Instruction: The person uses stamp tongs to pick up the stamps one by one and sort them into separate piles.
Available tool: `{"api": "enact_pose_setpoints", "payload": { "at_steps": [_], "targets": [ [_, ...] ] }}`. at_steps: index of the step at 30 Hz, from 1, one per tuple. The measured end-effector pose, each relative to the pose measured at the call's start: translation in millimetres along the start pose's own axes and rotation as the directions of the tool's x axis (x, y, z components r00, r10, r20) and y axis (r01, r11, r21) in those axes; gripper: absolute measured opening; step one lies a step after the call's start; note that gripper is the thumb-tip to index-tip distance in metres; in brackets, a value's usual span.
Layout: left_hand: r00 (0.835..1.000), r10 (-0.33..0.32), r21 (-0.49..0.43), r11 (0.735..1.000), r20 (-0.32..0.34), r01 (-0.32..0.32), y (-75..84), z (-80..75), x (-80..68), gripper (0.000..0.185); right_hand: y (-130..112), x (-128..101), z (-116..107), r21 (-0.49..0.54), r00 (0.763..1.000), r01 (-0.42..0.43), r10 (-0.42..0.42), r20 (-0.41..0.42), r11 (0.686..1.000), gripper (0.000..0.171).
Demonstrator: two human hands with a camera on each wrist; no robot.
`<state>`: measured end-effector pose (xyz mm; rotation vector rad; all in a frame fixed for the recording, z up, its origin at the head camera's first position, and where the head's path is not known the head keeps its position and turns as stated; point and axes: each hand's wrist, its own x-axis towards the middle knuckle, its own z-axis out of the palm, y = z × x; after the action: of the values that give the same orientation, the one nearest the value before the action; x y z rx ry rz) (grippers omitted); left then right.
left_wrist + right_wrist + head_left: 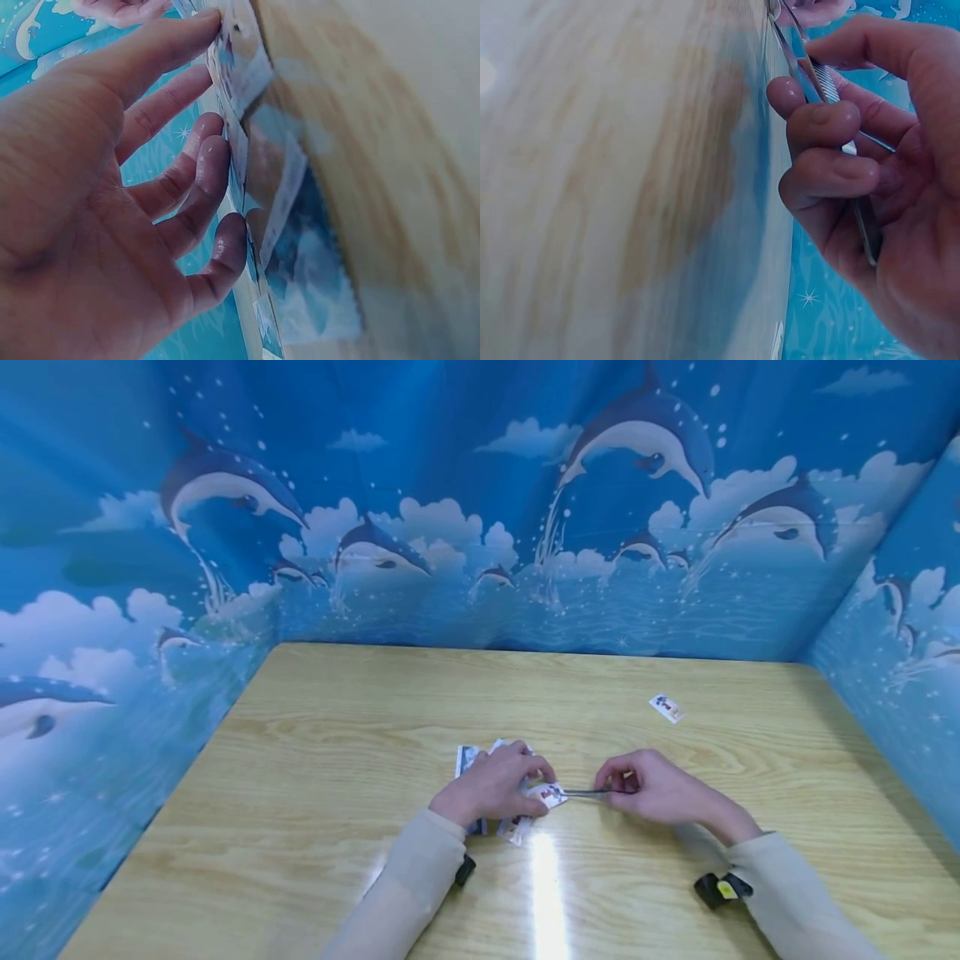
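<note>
My right hand point(660, 789) grips metal tweezers point(826, 82) between thumb and fingers; their rear end lies against the palm. In the head view the tweezer tips point left and meet the edge of a small white card point(551, 794) with a printed picture. Over a loose spread of printed cards point(307, 270) is my left hand point(501, 783), its fingers spread and slightly bent. Its thumb and index finger lie either side of the small card, and in the left wrist view the fingertips point(231, 232) rest at the cards' edges. The hand hides part of the spread.
One separate small printed card point(666, 707) lies farther back to the right on the wooden table point(360, 718). A blue dolphin-printed curtain point(450, 568) encloses the table's back and sides. A bright reflection shows on the tabletop in front of the cards.
</note>
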<state>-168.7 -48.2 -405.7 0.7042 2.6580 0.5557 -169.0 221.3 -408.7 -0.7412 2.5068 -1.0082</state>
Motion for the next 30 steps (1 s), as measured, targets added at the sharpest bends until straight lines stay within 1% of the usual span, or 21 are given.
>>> {"api": "enact_pose_setpoints", "payload": {
  "at_steps": [9,15,18,25,30],
  "targets": [
    [1.0,0.004,0.003,1.0,-0.002,-0.004,-1.0,0.0,0.7,0.037,-1.5,2.5,1.8,-0.026,1.0,0.008,-0.008,0.015,1.0,0.015],
    [1.0,0.015,0.008,1.0,-0.003,-0.014,-1.6,-1.0,0.7,0.037,-1.1,4.2,3.5,-0.025,1.0,0.018,-0.018,0.013,1.0,0.014],
    [1.0,0.016,0.01,1.0,-0.001,-0.016,-1.4,-1.7,0.2,0.038,-1.1,4.3,4.0,-0.019,1.0,0.017,-0.017,0.01,1.0,0.014],
    [0.999,0.038,-0.023,0.999,0.001,-0.038,-1.3,-4.9,-0.1,0.037,-1.9,1.4,1.8,0.018,1.0,-0.009,0.009,0.016,1.0,0.012],
    [0.999,0.047,-0.035,0.998,-0.008,-0.047,-3.5,-5.5,0.8,0.037,0.9,-1.4,0.6,0.055,1.0,-0.006,0.005,0.015,0.998,0.011]
  ]
}}
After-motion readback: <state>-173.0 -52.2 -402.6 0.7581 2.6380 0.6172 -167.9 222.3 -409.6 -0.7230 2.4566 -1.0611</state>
